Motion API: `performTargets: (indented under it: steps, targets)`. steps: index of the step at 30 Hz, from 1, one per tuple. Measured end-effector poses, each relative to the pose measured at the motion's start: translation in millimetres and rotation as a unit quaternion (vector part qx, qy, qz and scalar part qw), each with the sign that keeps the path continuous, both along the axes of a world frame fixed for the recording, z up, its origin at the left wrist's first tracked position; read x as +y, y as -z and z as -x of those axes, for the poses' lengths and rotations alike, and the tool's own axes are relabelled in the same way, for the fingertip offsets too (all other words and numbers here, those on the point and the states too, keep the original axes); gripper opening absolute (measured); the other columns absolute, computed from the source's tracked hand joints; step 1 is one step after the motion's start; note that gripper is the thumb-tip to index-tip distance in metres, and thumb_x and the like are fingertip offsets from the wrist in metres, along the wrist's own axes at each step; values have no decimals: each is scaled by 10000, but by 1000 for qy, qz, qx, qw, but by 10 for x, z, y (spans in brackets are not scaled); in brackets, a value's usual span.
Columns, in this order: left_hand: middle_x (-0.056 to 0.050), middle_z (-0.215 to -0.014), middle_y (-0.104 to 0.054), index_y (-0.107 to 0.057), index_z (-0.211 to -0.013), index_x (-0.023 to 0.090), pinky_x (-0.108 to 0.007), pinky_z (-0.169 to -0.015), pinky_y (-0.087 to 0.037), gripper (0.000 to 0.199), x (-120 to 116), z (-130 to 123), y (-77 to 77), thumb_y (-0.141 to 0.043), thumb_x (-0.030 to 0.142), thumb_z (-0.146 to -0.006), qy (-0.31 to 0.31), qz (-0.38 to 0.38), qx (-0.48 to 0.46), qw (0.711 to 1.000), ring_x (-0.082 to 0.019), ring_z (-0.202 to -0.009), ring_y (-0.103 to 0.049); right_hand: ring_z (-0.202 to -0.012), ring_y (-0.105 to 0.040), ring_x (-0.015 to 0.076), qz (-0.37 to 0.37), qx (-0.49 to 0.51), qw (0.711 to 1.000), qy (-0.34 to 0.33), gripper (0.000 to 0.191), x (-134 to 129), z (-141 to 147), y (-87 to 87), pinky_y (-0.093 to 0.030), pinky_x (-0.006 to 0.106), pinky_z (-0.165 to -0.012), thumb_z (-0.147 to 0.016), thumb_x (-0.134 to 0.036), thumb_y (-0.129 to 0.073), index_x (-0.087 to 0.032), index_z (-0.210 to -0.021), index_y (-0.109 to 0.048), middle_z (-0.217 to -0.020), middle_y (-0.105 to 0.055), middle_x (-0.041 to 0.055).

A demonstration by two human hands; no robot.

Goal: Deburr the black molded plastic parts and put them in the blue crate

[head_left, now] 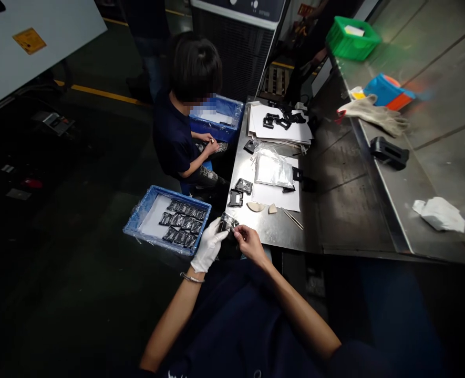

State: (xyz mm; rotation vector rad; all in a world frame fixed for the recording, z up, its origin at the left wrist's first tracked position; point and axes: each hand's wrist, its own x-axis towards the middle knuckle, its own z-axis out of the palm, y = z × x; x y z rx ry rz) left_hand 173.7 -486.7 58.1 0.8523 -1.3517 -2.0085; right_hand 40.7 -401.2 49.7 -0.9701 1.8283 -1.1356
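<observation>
My left hand (208,248), in a white glove, is closed around a small black plastic part in a clear bag (227,221). My bare right hand (250,243) pinches the near right edge of that bag between thumb and fingers. Just beyond, on the metal table (243,167), lie another bagged black part (244,186) and an unwrapped black part (236,198). To the left, a blue crate (140,220) holds several rows of bagged black parts (182,222) on a white sheet. A stack of clear bags (274,168) rests on white paper.
A co-worker (177,131) sits beyond the crate, near a second blue crate (216,127). Loose black parts (282,119) lie on white sheets at the table's far end. Tweezers (292,219) and beige pieces (256,207) lie nearer. A raised metal ledge at right bears gloves (374,113) and a green basket (350,44).
</observation>
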Motion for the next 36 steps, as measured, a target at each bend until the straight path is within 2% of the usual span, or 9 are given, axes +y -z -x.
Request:
performTargets:
  steps: [7, 11, 16, 18, 22, 27, 29, 33, 36]
  targets:
    - [-161, -1223, -667, -563, -1228, 127, -385, -1014, -489, 396, 245, 12, 232, -497, 410, -958, -63, 101, -197, 973, -232, -1153, -637, -596, -472, 128, 0, -2, 1000, -7, 248, -39, -100, -24, -377, 233, -544, -877, -418, -534, -187, -797, -579, -706, -561, 4]
    - [-129, -995, -736, -676, -1121, 168, -370, -861, -533, 291, 259, -27, 216, -555, 337, -918, 10, 156, -219, 963, -254, -938, -700, -631, -490, 141, 21, 31, 999, 29, 237, -11, -195, -38, -399, 258, -603, -906, -395, -485, -188, -819, -560, -761, -582, 21]
    - [-155, -1168, -700, -687, -1228, 187, -419, -1071, -417, 413, 187, -103, 259, -434, 192, -901, 106, 301, -306, 897, -292, -1139, -618, -694, -525, 178, 54, 92, 993, 57, 122, 75, -359, -30, -401, 290, -671, -861, -273, -512, -197, -768, -538, -769, -596, 39]
    - [-146, -1239, -681, -661, -1281, 180, -421, -1140, -356, 471, 154, -122, 293, -430, 161, -871, 124, 318, -315, 885, -295, -1211, -582, -752, -551, 197, 61, 124, 989, 46, 106, 119, -440, -6, -404, 298, -703, -856, -228, -488, -200, -762, -528, -795, -611, 50]
    - [-143, -1195, -706, -589, -1361, 161, -376, -1082, -428, 537, 192, -107, 389, -469, 181, -838, 91, 224, -280, 929, -273, -1136, -639, -762, -575, 205, 55, 137, 989, 27, 139, 205, -585, 56, -407, 300, -697, -879, -220, -448, -202, -757, -514, -792, -621, 62]
    - [-135, -1040, -748, -700, -1126, 127, -371, -930, -539, 414, 371, -27, 546, -470, 346, -861, -3, 73, -176, 982, -271, -949, -702, -717, -557, 185, 60, 123, 990, 29, 153, 276, -684, 120, -396, 283, -669, -886, -255, -449, -208, -747, -488, -760, -593, 42]
    - [-144, -1082, -743, -704, -1123, 122, -373, -963, -534, 438, 412, -38, 561, -471, 392, -868, 8, 75, -164, 984, -282, -1005, -701, -682, -531, 174, 58, 104, 992, 41, 174, 297, -675, 156, -388, 278, -645, -897, -288, -441, -214, -741, -460, -733, -565, 27]
    - [-147, -1332, -645, -606, -1334, 134, -346, -1111, -444, 533, 474, -134, 492, -457, 422, -911, 102, 142, -172, 969, -261, -1267, -594, -647, -507, 169, 64, 33, 991, 111, 264, 393, -584, 257, -412, 287, -641, -934, -412, -409, -220, -763, -468, -694, -523, 6]
    - [-173, -1349, -626, -526, -1411, 111, -329, -1089, -453, 559, 612, -163, 460, -455, 367, -920, 152, 186, -216, 946, -251, -1256, -601, -638, -501, 161, 87, -41, 987, 129, 258, 576, -529, 353, -431, 281, -629, -896, -439, -472, -219, -760, -464, -681, -501, -9]
